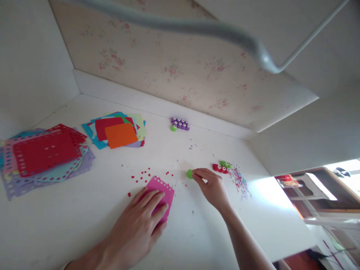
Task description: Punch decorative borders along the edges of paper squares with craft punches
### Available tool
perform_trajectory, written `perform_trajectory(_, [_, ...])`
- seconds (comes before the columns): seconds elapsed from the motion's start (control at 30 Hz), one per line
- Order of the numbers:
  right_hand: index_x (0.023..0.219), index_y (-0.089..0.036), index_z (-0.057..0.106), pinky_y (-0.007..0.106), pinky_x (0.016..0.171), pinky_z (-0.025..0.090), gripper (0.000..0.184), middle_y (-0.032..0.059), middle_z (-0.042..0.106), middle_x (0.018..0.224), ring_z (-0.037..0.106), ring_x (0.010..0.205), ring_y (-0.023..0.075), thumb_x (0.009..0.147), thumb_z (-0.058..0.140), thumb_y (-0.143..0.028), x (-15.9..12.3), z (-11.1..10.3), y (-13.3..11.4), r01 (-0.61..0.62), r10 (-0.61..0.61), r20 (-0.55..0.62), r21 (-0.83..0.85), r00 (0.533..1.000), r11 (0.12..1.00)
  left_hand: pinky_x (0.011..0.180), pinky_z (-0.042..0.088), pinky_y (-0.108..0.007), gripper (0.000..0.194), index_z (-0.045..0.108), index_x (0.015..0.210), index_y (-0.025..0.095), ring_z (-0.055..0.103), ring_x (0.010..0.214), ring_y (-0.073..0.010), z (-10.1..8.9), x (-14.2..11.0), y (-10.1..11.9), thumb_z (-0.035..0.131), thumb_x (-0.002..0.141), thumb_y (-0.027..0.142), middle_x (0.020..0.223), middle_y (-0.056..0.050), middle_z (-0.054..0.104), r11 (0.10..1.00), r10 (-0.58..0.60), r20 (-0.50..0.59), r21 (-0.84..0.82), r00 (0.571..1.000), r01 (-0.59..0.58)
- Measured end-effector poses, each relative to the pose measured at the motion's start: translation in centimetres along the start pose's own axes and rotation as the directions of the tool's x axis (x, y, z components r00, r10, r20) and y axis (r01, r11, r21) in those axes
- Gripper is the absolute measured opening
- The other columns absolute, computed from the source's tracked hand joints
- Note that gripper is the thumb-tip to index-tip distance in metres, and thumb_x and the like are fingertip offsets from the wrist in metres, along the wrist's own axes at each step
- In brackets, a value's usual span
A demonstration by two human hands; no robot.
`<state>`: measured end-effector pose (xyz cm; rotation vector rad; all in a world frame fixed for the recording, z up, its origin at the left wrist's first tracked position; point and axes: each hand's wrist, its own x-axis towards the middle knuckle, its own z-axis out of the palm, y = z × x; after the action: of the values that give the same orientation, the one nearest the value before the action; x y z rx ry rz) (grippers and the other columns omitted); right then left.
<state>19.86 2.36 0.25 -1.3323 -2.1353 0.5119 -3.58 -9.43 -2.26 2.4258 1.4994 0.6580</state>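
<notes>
My left hand (144, 215) lies flat with fingers spread on a bright pink sheet of paper (168, 195), pressing it to the white table. Small holes run along the sheet's far edge. My right hand (209, 183) pinches a small green craft punch (189, 173) just right of the sheet, apart from it. Tiny red punched shapes (145, 172) are scattered beyond the sheet. To the right of my right hand stand red punches (221, 168) and green punches (225, 164), beside a heap of mixed paper confetti (239, 182).
At the far left lies a pile of punched sheets (47, 150). Beyond it is a stack of plain coloured paper, an orange sheet (121, 135) on top. Purple punches (181, 123) and a green one (173, 128) stand near the wall. A grey cable (180, 26) crosses overhead.
</notes>
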Motion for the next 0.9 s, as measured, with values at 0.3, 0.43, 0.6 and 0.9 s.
perform_trajectory(0.3, [0.093, -0.025, 0.076, 0.033, 0.077, 0.054, 0.024, 0.0036, 0.076, 0.098, 0.071, 0.085, 0.022, 0.089, 0.054, -0.036, 2.9, -7.9, 6.9, -0.173, 0.134, -0.136, -0.342, 0.982, 0.924, 0.107, 0.039, -0.049, 0.033, 0.062, 0.124, 0.029, 0.056, 0.119, -0.0266, 0.5, -0.4, -0.6, 0.057, 0.092, 0.035, 0.128, -0.004, 0.063, 0.995, 0.076, -0.009, 0.063, 0.997, -0.075])
perform_trajectory(0.43, [0.086, -0.025, 0.077, 0.032, 0.077, 0.051, 0.024, 0.0038, 0.076, 0.093, 0.071, 0.085, 0.0225, 0.087, 0.053, -0.031, 4.5, -9.9, 9.7, -0.147, 0.127, -0.075, -0.429, 0.989, 0.891, 0.105, 0.041, -0.048, 0.034, 0.062, 0.124, 0.029, 0.056, 0.118, -0.0266, 0.6, -0.4, -0.8, 0.057, 0.092, 0.036, 0.129, -0.004, 0.063, 0.992, 0.09, -0.014, 0.092, 0.996, -0.088])
perform_trajectory(0.6, [0.078, -0.026, 0.076, 0.028, 0.075, 0.049, 0.026, 0.0008, 0.076, 0.088, 0.07, 0.083, 0.0194, 0.084, 0.051, -0.025, 5.2, -9.9, 11.9, -0.098, 0.139, 0.042, -0.514, 0.989, 0.852, 0.105, 0.042, -0.047, 0.034, 0.061, 0.125, 0.032, 0.056, 0.119, -0.0258, 0.7, -0.5, -0.9, 0.053, 0.094, 0.04, 0.131, -0.002, 0.061, 0.991, 0.083, -0.001, 0.101, 0.997, -0.083])
perform_trajectory(0.9, [0.096, -0.024, 0.077, 0.036, 0.089, 0.05, 0.028, 0.0058, 0.075, 0.105, 0.07, 0.096, 0.0243, 0.085, 0.051, -0.026, 7.4, -8.8, 11.7, -0.139, 0.185, 0.019, -0.587, 0.982, 0.798, 0.106, 0.042, -0.047, 0.032, 0.061, 0.125, 0.031, 0.056, 0.119, -0.0252, 0.1, -0.4, -0.8, 0.052, 0.095, 0.037, 0.13, -0.002, 0.061, 0.996, 0.068, 0.019, 0.059, 0.998, -0.069])
